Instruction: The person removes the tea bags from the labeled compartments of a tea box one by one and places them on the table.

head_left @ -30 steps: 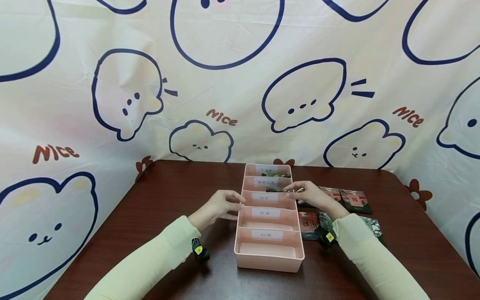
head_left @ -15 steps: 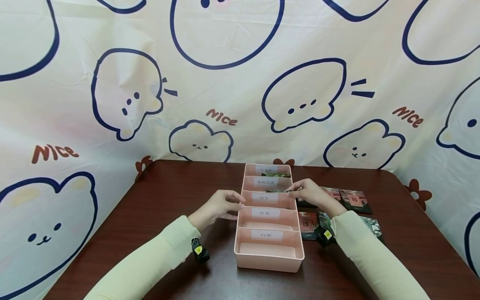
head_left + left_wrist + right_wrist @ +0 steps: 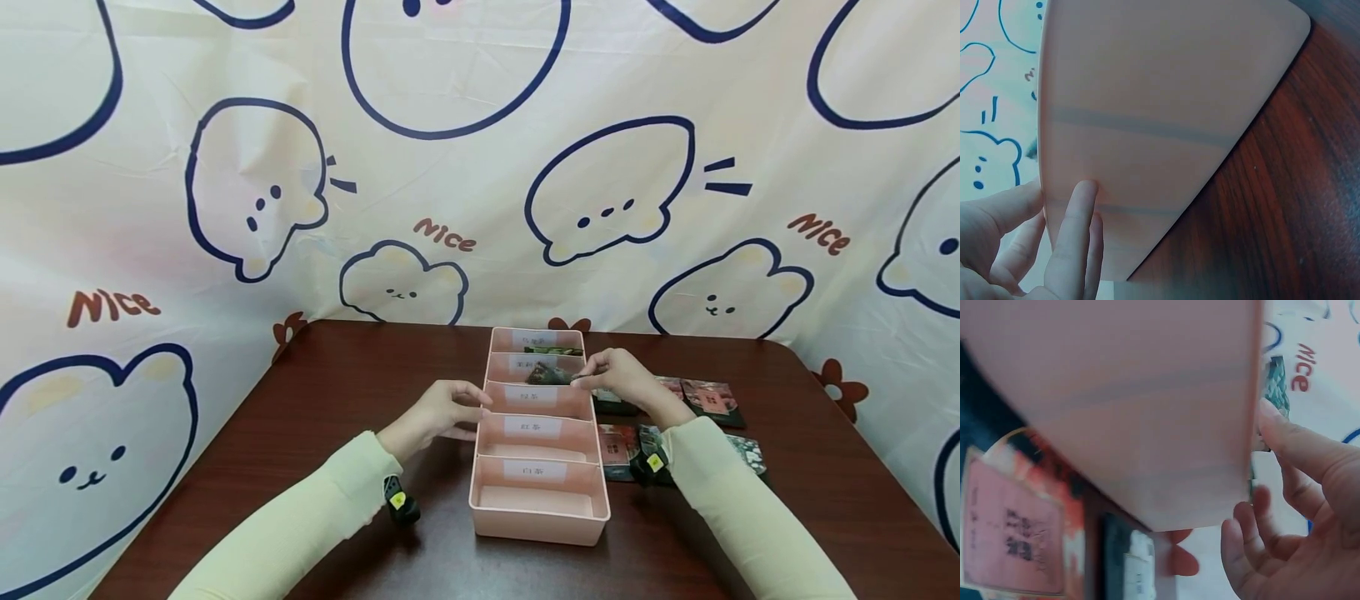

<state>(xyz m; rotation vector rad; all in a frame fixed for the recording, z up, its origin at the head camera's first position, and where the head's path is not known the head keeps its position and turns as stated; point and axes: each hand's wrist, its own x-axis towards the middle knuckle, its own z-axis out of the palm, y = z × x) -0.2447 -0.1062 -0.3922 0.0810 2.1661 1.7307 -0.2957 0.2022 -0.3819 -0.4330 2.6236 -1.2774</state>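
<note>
A long pink divided storage box (image 3: 540, 527) with labelled compartments stands on the table. My left hand (image 3: 438, 417) holds its left wall at the rim; in the left wrist view some fingers (image 3: 1072, 244) lie along the outside and others reach the rim. Over the right rim, my right hand (image 3: 618, 379) pinches a dark green tea sachet (image 3: 550, 374), which leans in the second compartment from the back. The right wrist view shows part of the sachet (image 3: 1277, 384) beyond the thumb. Another green sachet (image 3: 553, 351) stands in the rearmost compartment.
To the right of the box lie several flat tea sachets, among them a red one (image 3: 618, 448), another red one (image 3: 711, 398) and a green-white one (image 3: 750, 454), partly behind the right forearm. A patterned cloth (image 3: 480, 167) hangs behind the brown table (image 3: 360, 358).
The sachet at my right hand has tipped so that more of its face shows in the second compartment. My right hand has risen slightly; the left hand stays at the box wall.
</note>
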